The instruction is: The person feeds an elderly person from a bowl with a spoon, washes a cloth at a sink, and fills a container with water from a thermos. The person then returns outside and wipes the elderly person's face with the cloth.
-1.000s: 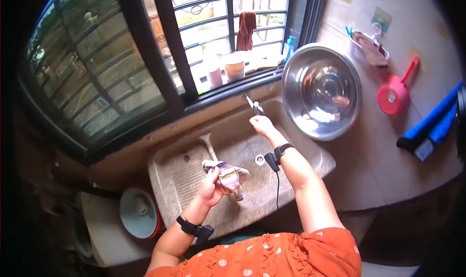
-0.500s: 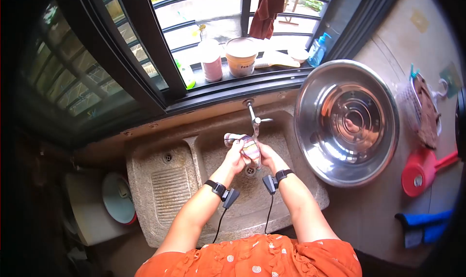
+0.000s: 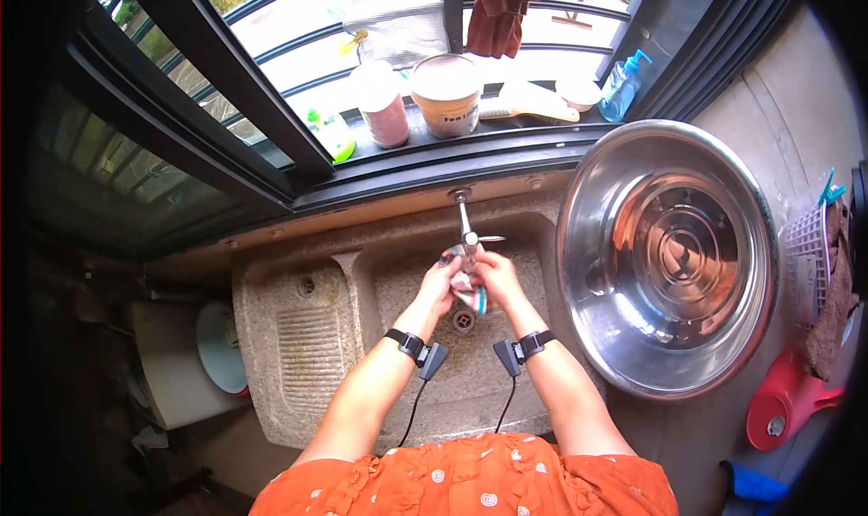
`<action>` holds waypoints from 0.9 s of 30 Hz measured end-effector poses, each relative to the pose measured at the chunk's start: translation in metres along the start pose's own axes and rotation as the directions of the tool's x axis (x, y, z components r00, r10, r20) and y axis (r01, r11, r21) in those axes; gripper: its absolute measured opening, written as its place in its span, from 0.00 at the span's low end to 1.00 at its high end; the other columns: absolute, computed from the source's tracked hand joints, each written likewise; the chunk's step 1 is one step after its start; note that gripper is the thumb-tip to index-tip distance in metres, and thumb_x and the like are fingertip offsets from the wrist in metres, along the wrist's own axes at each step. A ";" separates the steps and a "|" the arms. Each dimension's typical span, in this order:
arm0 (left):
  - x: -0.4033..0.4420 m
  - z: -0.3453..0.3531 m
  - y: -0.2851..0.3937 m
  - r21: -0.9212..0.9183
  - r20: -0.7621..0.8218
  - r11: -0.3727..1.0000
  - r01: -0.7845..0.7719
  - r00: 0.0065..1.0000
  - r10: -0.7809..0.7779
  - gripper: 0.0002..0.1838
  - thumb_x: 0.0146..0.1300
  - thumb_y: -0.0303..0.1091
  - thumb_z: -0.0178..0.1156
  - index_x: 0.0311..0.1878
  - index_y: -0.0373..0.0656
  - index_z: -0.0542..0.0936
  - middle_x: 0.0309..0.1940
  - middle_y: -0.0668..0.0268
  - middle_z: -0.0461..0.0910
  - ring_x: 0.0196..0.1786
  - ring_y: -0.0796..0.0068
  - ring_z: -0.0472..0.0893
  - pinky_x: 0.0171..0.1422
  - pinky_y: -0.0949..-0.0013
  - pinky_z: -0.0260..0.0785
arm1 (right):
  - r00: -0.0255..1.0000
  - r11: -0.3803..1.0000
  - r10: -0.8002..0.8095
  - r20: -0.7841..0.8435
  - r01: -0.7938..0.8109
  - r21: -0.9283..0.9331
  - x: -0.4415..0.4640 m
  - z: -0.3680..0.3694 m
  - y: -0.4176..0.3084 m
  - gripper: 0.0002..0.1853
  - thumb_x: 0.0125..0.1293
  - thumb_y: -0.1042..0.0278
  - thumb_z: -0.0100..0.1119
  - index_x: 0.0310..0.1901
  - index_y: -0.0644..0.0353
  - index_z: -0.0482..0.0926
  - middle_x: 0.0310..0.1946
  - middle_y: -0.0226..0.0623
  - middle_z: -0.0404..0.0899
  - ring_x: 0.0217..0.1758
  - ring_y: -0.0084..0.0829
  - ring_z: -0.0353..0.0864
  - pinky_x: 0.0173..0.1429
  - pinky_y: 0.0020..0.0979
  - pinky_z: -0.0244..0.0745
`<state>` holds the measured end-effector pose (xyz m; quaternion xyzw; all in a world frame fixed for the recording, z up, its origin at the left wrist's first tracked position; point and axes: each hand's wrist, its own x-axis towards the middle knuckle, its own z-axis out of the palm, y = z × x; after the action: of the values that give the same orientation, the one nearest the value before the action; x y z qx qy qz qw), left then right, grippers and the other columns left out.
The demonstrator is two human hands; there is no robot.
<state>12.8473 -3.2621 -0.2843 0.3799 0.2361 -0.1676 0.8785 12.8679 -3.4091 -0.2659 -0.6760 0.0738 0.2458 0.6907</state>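
Both of my hands are close together under the faucet point(image 3: 467, 222), over the right basin of the stone sink point(image 3: 434, 385). Between them a small striped cloth point(image 3: 472, 297) is bunched up, partly hidden by the fingers. My left hand point(image 3: 438, 282) is closed on its left side, and my right hand point(image 3: 496, 279) grips it from the right. Just below the cloth shows the round drain point(image 3: 464, 320). The ribbed washboard point(image 3: 310, 349) lies in the left part of the sink.
A large metal basin point(image 3: 669, 258) stands to the right of the sink. Beyond it are a basket point(image 3: 805, 263) and a red dipper point(image 3: 776, 412). Tubs point(image 3: 446, 100) and a blue pump bottle point(image 3: 622, 89) line the windowsill. A pale bowl point(image 3: 217, 349) is at the left.
My right hand has left the faucet and come to the cloth. My left hand has carried the cloth up and right to beneath the faucet. The camera view has shifted closer to the sink.
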 end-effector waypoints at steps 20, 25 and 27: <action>-0.004 -0.007 -0.003 0.118 -0.164 0.966 0.229 0.964 -0.208 0.30 0.71 0.57 0.49 0.67 0.47 0.68 0.65 0.58 0.69 0.70 0.60 0.64 0.72 0.47 0.53 | 0.994 0.907 -0.077 -0.076 0.038 -0.419 -0.012 0.014 -0.033 0.18 0.65 0.56 0.61 0.52 0.55 0.80 0.44 0.38 0.84 0.50 0.32 0.83 0.53 0.34 0.76; -0.003 0.006 0.007 -0.165 0.114 0.946 0.278 0.958 -0.261 0.23 0.72 0.53 0.50 0.59 0.45 0.72 0.51 0.60 0.79 0.52 0.62 0.79 0.55 0.52 0.73 | 0.997 0.923 0.077 0.029 -0.060 -0.380 -0.011 0.002 -0.031 0.16 0.62 0.60 0.63 0.48 0.61 0.82 0.41 0.41 0.85 0.46 0.33 0.84 0.52 0.32 0.78; -0.005 0.016 0.009 0.020 -0.033 0.999 0.049 0.998 -0.048 0.18 0.72 0.45 0.53 0.56 0.43 0.75 0.49 0.61 0.79 0.49 0.65 0.80 0.51 0.56 0.76 | 0.934 0.905 -0.275 -0.229 0.171 -0.389 0.013 -0.014 0.002 0.17 0.59 0.70 0.62 0.51 0.61 0.80 0.45 0.41 0.83 0.52 0.29 0.80 0.56 0.33 0.76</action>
<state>12.8517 -3.2672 -0.2667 0.3859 0.2577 -0.1850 0.8663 12.8812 -3.4198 -0.2746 -0.8236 0.0448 0.0764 0.5602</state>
